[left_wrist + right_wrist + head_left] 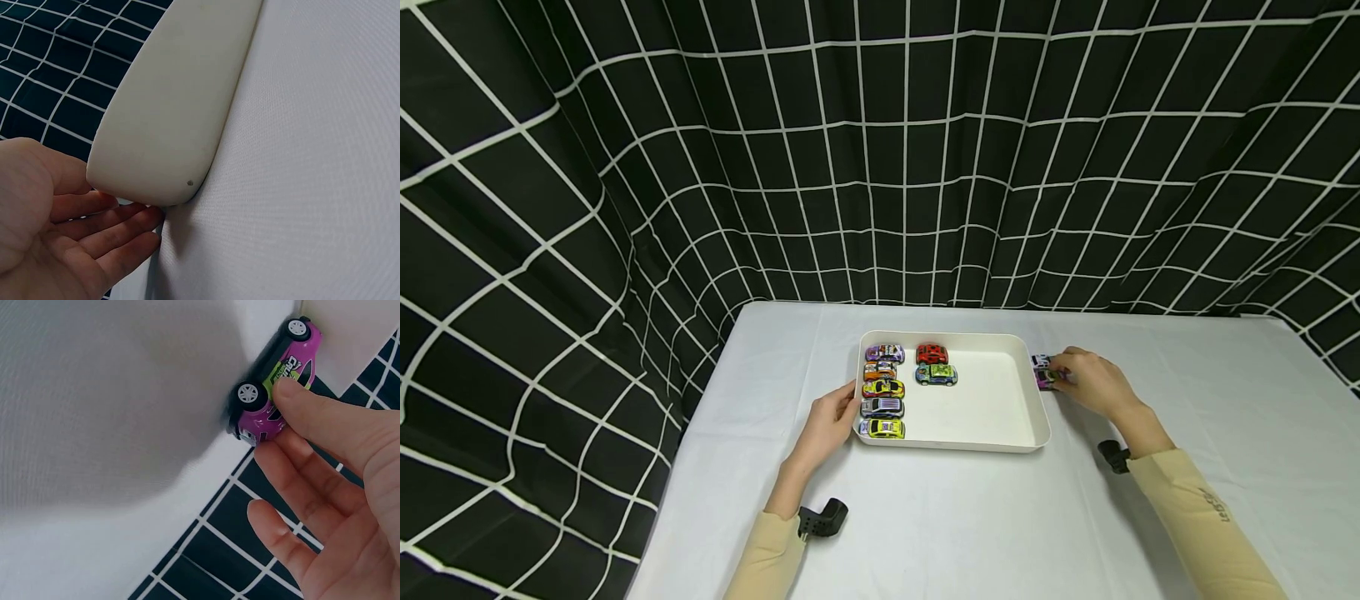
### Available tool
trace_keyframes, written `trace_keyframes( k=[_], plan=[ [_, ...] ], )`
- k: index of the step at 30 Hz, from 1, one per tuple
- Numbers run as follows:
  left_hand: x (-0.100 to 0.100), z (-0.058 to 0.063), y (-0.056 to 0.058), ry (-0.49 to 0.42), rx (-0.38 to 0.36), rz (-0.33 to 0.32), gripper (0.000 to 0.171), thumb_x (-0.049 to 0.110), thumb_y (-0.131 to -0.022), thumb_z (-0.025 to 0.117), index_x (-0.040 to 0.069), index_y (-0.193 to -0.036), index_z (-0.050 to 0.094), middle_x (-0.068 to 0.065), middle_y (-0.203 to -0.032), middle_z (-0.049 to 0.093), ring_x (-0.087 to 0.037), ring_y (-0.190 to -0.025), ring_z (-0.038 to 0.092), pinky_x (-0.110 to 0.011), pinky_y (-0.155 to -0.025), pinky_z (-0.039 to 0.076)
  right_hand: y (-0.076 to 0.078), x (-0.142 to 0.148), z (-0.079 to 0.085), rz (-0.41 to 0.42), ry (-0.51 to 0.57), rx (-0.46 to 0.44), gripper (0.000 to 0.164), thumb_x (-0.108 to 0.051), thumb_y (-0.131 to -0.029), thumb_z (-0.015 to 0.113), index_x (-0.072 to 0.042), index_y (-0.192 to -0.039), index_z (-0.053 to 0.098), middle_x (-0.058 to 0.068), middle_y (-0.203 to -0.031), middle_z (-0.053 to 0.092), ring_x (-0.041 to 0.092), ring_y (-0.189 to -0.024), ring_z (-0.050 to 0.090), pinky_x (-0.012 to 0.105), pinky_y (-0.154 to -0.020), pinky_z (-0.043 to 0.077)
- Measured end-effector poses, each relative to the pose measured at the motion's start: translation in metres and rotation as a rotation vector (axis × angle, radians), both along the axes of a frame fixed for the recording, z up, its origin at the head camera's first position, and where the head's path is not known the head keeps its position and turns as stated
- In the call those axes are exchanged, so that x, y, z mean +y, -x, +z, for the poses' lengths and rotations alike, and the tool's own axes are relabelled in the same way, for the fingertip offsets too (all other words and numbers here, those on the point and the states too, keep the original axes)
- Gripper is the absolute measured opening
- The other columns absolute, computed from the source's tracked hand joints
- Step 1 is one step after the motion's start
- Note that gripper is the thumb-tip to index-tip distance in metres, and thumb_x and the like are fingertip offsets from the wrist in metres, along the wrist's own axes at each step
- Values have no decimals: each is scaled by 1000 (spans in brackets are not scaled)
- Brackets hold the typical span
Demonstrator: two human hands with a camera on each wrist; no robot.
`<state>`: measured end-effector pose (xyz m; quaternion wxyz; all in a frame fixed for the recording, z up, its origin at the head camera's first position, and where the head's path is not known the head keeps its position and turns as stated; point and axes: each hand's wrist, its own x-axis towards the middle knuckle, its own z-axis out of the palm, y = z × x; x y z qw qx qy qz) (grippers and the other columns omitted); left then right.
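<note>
A shallow white tray (977, 408) lies on the table with toy cars in two columns. My left hand (829, 423) touches the tray's outer left wall near the front corner, its fingers (128, 240) fairly straight. Just outside the tray's right wall, my right hand (1093, 383) pinches a pink toy car (299, 362) with green lettering between thumb and fingers. Beside it, farther back, is a white-and-dark toy car (1041, 361), partly hidden by the hand. The fingers cover part of the pink car.
Along the tray's left wall stand several cars, among them a purple one (885, 354) at the back and a yellow-green one (882, 428) in front. A red car (932, 354) and a blue-green car (936, 374) form the second column. Behind the white-covered table (940, 517) hangs a dark grid curtain (925, 158).
</note>
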<state>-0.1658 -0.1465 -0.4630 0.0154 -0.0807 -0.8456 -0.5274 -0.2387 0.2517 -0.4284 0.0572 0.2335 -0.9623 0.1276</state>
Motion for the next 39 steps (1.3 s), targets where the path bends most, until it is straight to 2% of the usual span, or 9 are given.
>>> trace_keyframes(
  k=[11,20,29,39],
  plan=[
    [1,1,0,-4,13,-10,40,5,-96,47,-14,-130,42,-29,-122,53,-33,-107,58,-29,-87,52,-7,7,18,5,27,47,17,1,-72,74,-1,-88,69,9,-82,62,28,-74,60,47,-60,50],
    [1,1,0,-11,2,-5,40,6,-96,47,-13,-131,42,-28,-122,54,-31,-107,58,-28,-87,52,-14,5,40,18,49,150,14,2,-72,73,-2,-85,68,8,-82,61,26,-72,60,45,-58,50],
    [0,0,0,-2,12,-3,40,6,-96,48,-13,-131,42,-28,-123,53,-31,-108,58,-29,-87,51,-19,-20,55,72,34,199,14,2,-72,74,-3,-84,69,8,-85,63,25,-71,61,43,-59,51],
    [0,0,1,-3,25,-5,39,5,-96,48,-13,-130,43,-29,-122,54,-32,-107,59,-29,-87,51,-19,-60,49,155,20,166,17,1,-71,76,-4,-85,69,5,-82,61,22,-68,59,39,-60,51]
  ],
)
